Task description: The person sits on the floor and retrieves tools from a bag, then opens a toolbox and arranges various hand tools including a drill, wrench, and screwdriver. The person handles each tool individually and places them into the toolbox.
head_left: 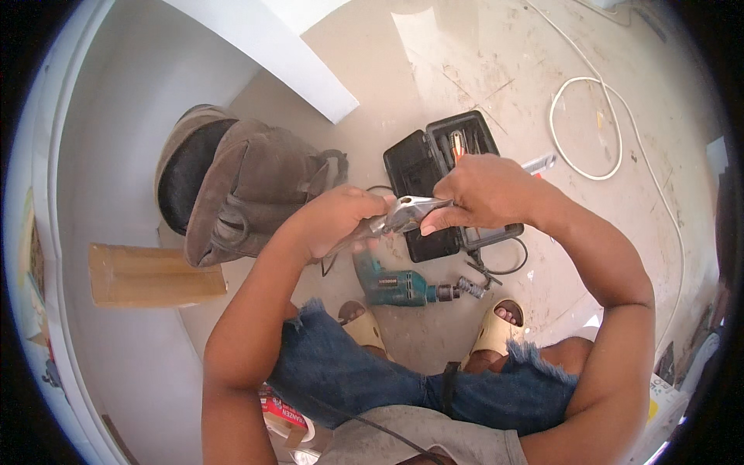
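Observation:
My right hand (484, 192) is closed round the handle of a shiny metal wrench (540, 163), whose handle end sticks out past my knuckles. The wrench's head reaches left between my hands, against a grey metal piece (377, 225). My left hand (341, 219) is closed on that piece; my fingers hide most of it, so its exact kind cannot be told. Below my hands, a teal power drill (395, 287) lies on the floor with its chuck toward the right. A coiled metal piece (470, 287) lies beside the chuck.
Behind my right hand an open black tool case (411, 160) holds an orange-handled tool (458, 144). A brown bag (260, 186) and a cardboard piece (155, 275) are at left. A white cable (612, 155) loops across the floor at right. My sandalled feet flank the drill.

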`<act>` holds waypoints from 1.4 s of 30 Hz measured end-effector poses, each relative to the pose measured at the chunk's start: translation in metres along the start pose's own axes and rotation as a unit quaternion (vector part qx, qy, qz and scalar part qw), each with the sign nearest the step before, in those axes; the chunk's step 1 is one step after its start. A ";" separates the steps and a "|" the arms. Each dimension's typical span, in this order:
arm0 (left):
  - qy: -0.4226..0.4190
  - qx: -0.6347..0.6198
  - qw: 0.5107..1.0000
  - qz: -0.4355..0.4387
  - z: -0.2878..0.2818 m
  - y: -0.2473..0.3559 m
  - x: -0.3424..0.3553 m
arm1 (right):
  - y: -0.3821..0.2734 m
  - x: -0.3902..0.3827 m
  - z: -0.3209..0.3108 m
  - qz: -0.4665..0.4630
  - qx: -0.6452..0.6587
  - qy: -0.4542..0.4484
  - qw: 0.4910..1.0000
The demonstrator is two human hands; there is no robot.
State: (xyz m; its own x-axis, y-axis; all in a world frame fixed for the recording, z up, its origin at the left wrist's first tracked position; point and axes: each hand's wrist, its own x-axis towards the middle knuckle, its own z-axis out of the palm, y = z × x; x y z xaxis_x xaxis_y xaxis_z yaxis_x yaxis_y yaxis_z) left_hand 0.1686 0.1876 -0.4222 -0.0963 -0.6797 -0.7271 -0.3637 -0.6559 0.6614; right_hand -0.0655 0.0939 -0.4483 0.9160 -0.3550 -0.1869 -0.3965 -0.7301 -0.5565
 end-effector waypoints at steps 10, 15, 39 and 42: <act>0.022 -0.051 0.997 -0.054 0.009 -0.015 0.019 | -0.004 0.004 0.000 -0.014 -0.102 -0.015 0.995; 0.047 -0.139 0.987 0.058 0.005 -0.025 0.034 | 0.006 0.009 0.013 -0.091 0.005 0.081 0.993; 0.090 -0.277 0.947 0.137 0.024 -0.020 0.035 | 0.011 0.042 0.067 -0.027 0.425 0.254 0.868; 0.092 -0.287 0.943 0.138 0.023 -0.018 0.035 | 0.001 0.031 0.046 0.039 0.410 0.206 0.888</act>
State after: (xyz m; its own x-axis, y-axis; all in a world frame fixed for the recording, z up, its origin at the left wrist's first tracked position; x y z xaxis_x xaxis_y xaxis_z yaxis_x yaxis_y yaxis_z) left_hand 0.1501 0.1837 -0.4637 0.0679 -0.8619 -0.5025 0.2194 -0.4784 0.8503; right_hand -0.0352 0.1087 -0.4920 0.7210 -0.6921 -0.0330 -0.1249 -0.0829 -0.9887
